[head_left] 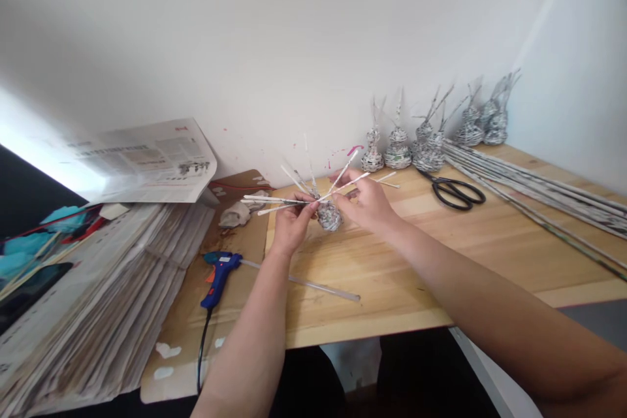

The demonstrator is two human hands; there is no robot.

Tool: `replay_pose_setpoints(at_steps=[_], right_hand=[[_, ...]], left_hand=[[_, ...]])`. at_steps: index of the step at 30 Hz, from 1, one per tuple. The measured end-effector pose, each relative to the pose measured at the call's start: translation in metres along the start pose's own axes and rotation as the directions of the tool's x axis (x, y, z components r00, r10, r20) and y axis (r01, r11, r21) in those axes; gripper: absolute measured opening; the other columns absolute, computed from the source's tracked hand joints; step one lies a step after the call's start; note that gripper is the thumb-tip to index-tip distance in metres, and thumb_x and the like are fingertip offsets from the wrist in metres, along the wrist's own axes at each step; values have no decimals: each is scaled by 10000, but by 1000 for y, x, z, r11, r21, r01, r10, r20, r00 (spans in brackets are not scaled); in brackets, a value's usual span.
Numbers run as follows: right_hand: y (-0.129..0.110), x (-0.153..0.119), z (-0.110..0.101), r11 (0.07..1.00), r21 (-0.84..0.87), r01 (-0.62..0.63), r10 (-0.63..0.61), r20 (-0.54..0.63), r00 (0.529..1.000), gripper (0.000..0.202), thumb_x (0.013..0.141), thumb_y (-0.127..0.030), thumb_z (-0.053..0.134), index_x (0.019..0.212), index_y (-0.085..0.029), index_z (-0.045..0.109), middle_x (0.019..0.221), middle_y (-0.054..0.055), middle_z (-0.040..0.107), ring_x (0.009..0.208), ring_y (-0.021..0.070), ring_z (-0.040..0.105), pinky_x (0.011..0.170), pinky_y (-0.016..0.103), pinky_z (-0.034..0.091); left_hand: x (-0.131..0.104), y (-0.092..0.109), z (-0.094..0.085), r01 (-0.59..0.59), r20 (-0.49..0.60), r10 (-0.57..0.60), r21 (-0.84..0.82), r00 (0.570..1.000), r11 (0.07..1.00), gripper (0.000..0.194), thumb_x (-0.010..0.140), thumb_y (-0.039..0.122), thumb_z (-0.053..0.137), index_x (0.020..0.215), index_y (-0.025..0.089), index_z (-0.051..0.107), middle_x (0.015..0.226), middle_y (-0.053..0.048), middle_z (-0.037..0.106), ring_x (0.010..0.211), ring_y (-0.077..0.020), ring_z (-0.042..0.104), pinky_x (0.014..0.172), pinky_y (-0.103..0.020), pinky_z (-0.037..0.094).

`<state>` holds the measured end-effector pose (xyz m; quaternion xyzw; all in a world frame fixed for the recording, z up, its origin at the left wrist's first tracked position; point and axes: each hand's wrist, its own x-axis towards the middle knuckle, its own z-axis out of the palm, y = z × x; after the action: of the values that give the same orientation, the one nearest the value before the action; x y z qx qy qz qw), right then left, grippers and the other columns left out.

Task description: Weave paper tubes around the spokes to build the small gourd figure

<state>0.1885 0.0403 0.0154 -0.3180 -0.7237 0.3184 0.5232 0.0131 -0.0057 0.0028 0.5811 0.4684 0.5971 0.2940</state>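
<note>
Item under inspection: a small woven paper piece, held just over the near-middle of the bench, its paper sticks splayed outward. My left hand has its fingers pinched at its neck; should that pinch slacken, the weave could loosen or the body twist. My right hand has its fingers drawn in among the right-side sticks; whether they grip one I cannot tell. Pulling too sharply there could crease or tear a stick, and crossed ends could catch on my knuckles. To the left, the glue gun lies on cardboard, its cord beside my left forearm; a sideways sweep could drag it. At far right, the scissors lie near the standing woven pieces; a careless reach might topple one.
</note>
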Motion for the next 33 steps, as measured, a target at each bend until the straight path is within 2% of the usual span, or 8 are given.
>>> replay_pose_setpoints(at_steps=[6,19,21,23,26,28,30,33], right_hand=[[8,-3,6,974,158,-162,119,249,961,241,765,-376,720,889,-169,723,821,50,735,740,172,670,650,276,527],[19,0,7,983,150,-105,65,250,966,219,824,-357,650,876,-174,758,796,49,748,726,168,672,642,273,514],[19,-1,8,984,139,-109,73,244,967,221,830,-354,645,890,-174,757,801,49,751,733,171,676,647,275,517],[19,-1,8,984,137,-116,82,234,969,225,831,-355,643,906,-175,757,803,48,753,739,173,681,650,276,519],[19,-2,10,985,131,-111,79,225,971,224,832,-357,645,913,-182,761,830,49,757,748,175,687,654,274,522],[19,-2,11,988,122,-99,69,223,972,216,835,-353,646,918,-193,764,867,49,761,757,175,689,664,278,526],[19,-2,11,989,113,-91,64,221,973,209,840,-350,643,925,-205,767,888,47,763,758,176,691,668,281,529],[19,-3,12,991,97,-87,64,218,974,203,843,-352,642,927,-218,770,888,42,765,756,180,698,666,282,530]], left_hand=[[-2,0,4,22,24,-21,-13,999,1000,237,739,330,761,795,162,603,668,17,593,582,-102,562,569,-220,479],[0,-2,5,101,71,-91,-159,993,982,363,780,419,696,1022,196,543,775,7,612,609,-107,580,555,-230,509],[0,-4,5,95,17,-93,-134,995,986,400,770,398,698,1069,211,510,916,-17,611,646,-107,592,510,-212,482],[2,-6,4,74,-129,-81,-56,988,996,505,734,366,726,1138,233,452,1037,-30,572,659,-96,592,482,-192,443],[5,-9,2,47,-386,-5,99,923,994,608,702,316,757,1180,233,390,971,0,523,605,-66,536,525,-192,425],[5,-9,0,14,-477,80,190,875,982,601,697,282,764,1175,220,404,862,33,493,592,-66,501,573,-200,420],[4,-7,-1,-28,-486,169,283,857,959,552,702,248,757,1161,214,453,783,48,479,603,-83,489,593,-206,405],[2,-3,0,-50,-403,205,363,892,930,430,740,201,695,1143,212,546,754,31,525,623,-104,499,597,-213,401]])
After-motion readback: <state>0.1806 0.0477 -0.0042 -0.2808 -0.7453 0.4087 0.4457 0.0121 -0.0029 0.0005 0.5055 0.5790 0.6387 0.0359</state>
